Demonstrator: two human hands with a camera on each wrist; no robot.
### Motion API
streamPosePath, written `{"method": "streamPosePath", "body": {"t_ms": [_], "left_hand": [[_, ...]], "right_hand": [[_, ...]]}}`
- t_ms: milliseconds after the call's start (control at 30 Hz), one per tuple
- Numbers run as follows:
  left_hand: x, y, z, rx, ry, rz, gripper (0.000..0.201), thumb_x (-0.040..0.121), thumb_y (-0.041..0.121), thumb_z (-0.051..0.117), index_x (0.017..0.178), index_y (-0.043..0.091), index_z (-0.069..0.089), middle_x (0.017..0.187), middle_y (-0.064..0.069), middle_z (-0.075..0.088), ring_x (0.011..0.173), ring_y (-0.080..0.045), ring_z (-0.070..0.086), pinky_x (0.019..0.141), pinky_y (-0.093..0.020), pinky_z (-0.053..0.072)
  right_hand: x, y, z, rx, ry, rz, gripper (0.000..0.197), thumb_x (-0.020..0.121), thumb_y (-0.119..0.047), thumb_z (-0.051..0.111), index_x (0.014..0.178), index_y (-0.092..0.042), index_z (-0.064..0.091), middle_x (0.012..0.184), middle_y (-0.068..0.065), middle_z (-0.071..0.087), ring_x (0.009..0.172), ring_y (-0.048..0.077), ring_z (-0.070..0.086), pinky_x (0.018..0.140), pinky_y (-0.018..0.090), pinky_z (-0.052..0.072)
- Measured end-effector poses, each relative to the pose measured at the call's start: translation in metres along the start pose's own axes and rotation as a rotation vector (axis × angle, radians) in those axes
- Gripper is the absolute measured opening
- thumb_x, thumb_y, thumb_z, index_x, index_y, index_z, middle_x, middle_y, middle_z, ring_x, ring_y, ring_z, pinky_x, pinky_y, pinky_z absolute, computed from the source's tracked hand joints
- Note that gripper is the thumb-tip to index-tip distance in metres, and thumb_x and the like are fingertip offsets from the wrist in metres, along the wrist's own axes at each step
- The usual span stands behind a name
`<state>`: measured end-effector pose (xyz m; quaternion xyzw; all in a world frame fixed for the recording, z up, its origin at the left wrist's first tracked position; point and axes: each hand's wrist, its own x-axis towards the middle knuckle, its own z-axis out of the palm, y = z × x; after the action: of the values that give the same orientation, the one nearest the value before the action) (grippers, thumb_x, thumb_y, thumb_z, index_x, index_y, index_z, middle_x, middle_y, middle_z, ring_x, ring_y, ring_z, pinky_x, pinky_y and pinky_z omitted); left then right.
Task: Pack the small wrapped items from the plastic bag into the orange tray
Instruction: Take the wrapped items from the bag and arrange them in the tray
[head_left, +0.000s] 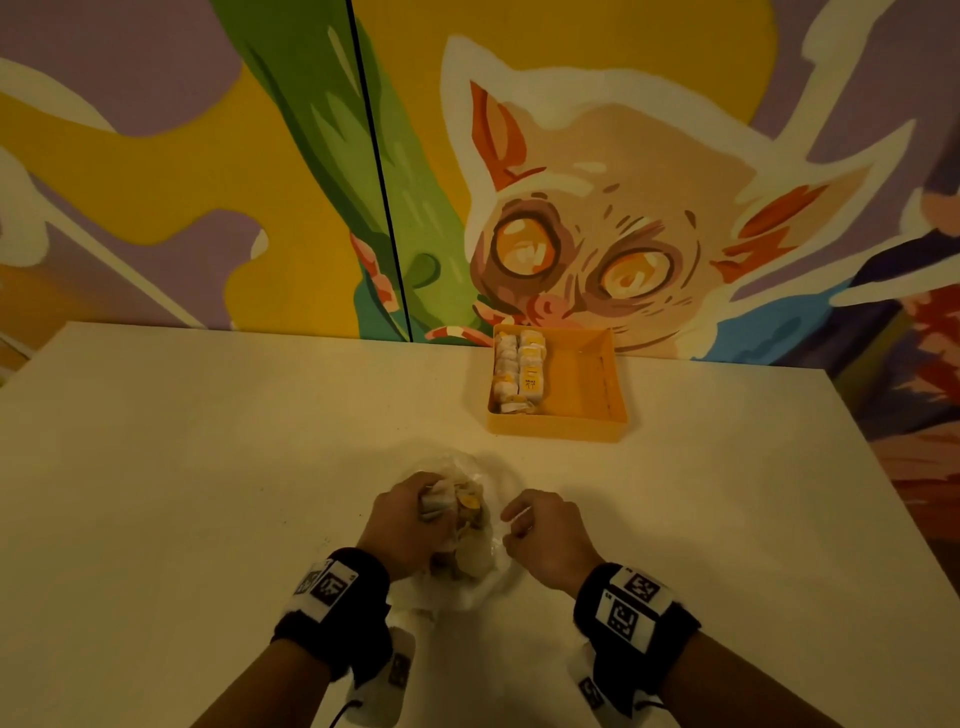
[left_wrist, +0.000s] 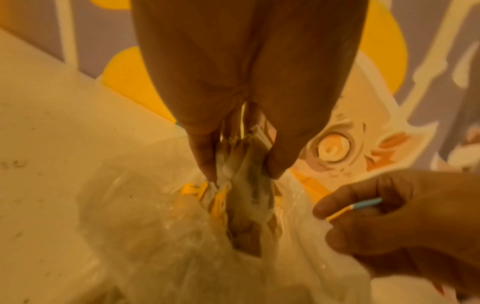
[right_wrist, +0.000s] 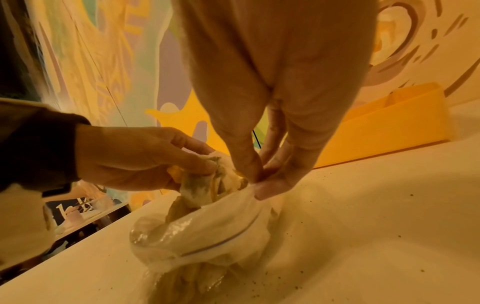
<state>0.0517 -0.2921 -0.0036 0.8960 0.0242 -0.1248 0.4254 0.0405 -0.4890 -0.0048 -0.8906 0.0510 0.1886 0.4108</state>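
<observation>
1. Plastic bag (head_left: 488, 551) lies crumpled on the white worktop (head_left: 208, 467), near the front edge, between both hands.
2. Left hand (head_left: 410, 525) reaches into the bag mouth, fingers (left_wrist: 205, 158) curled round a small wrapped item (left_wrist: 249, 181), white wrapper with some yellow.
3. Right hand (head_left: 545, 540) pinches the bag's rim between thumb and fingertips (right_wrist: 270, 185), holding the mouth open.
4. More wrapped items (head_left: 467, 506) show through the bag opening, yellow and white, count unclear.
5. Orange tray (head_left: 587, 374) sits further back on the worktop, right of centre, close to the wall, well apart from the bag.
6. Packed items (head_left: 519, 371) stand in rows along the tray's left side; its right part shows bare floor.
7. Bare worktop lies between bag and tray.
8. Painted mural (head_left: 597, 218) of a wide-eyed animal covers the wall behind.
9. Black wrist bands with coded markers (head_left: 631, 605) on both wrists.
10. Dark specks (right_wrist: 389, 236) are scattered on the worktop by the bag.
</observation>
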Motion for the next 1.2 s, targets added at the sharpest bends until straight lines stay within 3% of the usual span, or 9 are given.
{"method": "streamPosePath", "body": {"t_ms": [167, 267, 333, 467, 600, 833, 1000, 1133, 1200], "left_hand": [[-0.003, -0.004, -0.002, -0.385, 0.092, -0.091, 0.027, 0.085, 0.016, 0.071, 0.111, 0.016, 0.064, 0.101, -0.001, 0.069, 0.096, -0.022, 0.065, 0.071, -0.019, 0.052], [-0.005, -0.003, -0.002, -0.665, 0.100, -0.196, 0.020, 0.090, 0.006, 0.065, 0.109, 0.009, 0.067, 0.103, -0.017, 0.070, 0.098, -0.034, 0.067, 0.077, -0.041, 0.059], [-0.007, 0.001, -0.003, -0.753, 0.070, -0.237, 0.017, 0.091, 0.003, 0.061, 0.102, 0.011, 0.070, 0.100, -0.020, 0.070, 0.093, -0.034, 0.067, 0.078, -0.045, 0.056], [-0.009, 0.003, -0.003, -0.783, 0.037, -0.275, 0.021, 0.090, -0.002, 0.058, 0.102, 0.009, 0.071, 0.100, -0.020, 0.070, 0.090, -0.032, 0.065, 0.070, -0.037, 0.055], [-0.013, 0.005, -0.012, -0.883, 0.108, -0.280, 0.022, 0.090, -0.002, 0.055, 0.102, 0.006, 0.071, 0.099, -0.019, 0.070, 0.088, -0.031, 0.064, 0.067, -0.035, 0.054], [-0.010, 0.022, -0.033, -1.076, 0.146, -0.235, 0.026, 0.095, 0.005, 0.047, 0.106, 0.003, 0.070, 0.094, -0.016, 0.073, 0.090, -0.031, 0.065, 0.091, -0.045, 0.046], [-0.013, 0.036, -0.033, -1.093, 0.020, -0.229, 0.023, 0.094, 0.011, 0.051, 0.105, 0.002, 0.069, 0.090, -0.012, 0.072, 0.083, -0.025, 0.068, 0.065, -0.030, 0.055], [-0.018, 0.036, -0.026, -1.046, -0.006, -0.267, 0.021, 0.093, 0.009, 0.056, 0.106, -0.002, 0.068, 0.103, -0.022, 0.070, 0.093, -0.031, 0.067, 0.076, -0.037, 0.057], [-0.019, 0.036, -0.024, -1.026, -0.010, -0.280, 0.020, 0.091, 0.007, 0.059, 0.107, -0.002, 0.068, 0.108, -0.025, 0.068, 0.097, -0.033, 0.065, 0.086, -0.043, 0.054]], "right_hand": [[0.000, -0.001, -0.002, 0.086, 0.013, 0.068, 0.033, 0.080, -0.006, 0.068, 0.105, -0.022, 0.053, 0.085, 0.004, 0.066, 0.079, 0.019, 0.065, 0.055, 0.016, 0.045], [0.000, -0.003, -0.002, 0.076, -0.001, 0.084, 0.035, 0.082, -0.010, 0.069, 0.111, -0.021, 0.052, 0.090, 0.004, 0.065, 0.080, 0.017, 0.063, 0.055, 0.015, 0.043], [0.000, -0.005, 0.000, 0.076, -0.019, 0.094, 0.033, 0.083, -0.015, 0.069, 0.112, -0.019, 0.053, 0.091, 0.004, 0.064, 0.077, 0.016, 0.061, 0.056, 0.016, 0.043], [0.002, -0.005, 0.005, 0.084, -0.019, 0.107, 0.025, 0.084, -0.016, 0.070, 0.106, -0.016, 0.059, 0.087, 0.005, 0.066, 0.078, 0.020, 0.065, 0.071, 0.031, 0.058], [0.004, 0.000, 0.001, 0.085, -0.004, 0.111, 0.019, 0.083, -0.016, 0.072, 0.099, -0.016, 0.061, 0.087, 0.008, 0.068, 0.080, 0.024, 0.068, 0.078, 0.039, 0.059], [0.003, 0.003, -0.004, -0.002, 0.001, 0.050, 0.024, 0.085, -0.020, 0.069, 0.107, -0.015, 0.061, 0.092, 0.003, 0.065, 0.082, 0.019, 0.064, 0.066, 0.022, 0.049], [-0.002, -0.019, 0.001, 0.057, 0.125, -0.154, 0.029, 0.086, -0.027, 0.068, 0.112, -0.026, 0.056, 0.109, -0.002, 0.055, 0.089, 0.010, 0.058, 0.073, 0.016, 0.048], [-0.009, -0.044, 0.002, 0.374, -0.170, -0.251, 0.038, 0.085, -0.017, 0.072, 0.115, -0.032, 0.053, 0.111, -0.005, 0.060, 0.091, 0.011, 0.065, 0.073, 0.017, 0.053], [-0.009, -0.047, 0.006, 0.444, -0.185, -0.260, 0.037, 0.083, -0.012, 0.072, 0.109, -0.033, 0.055, 0.102, -0.004, 0.066, 0.093, 0.014, 0.067, 0.080, 0.024, 0.056]]}}
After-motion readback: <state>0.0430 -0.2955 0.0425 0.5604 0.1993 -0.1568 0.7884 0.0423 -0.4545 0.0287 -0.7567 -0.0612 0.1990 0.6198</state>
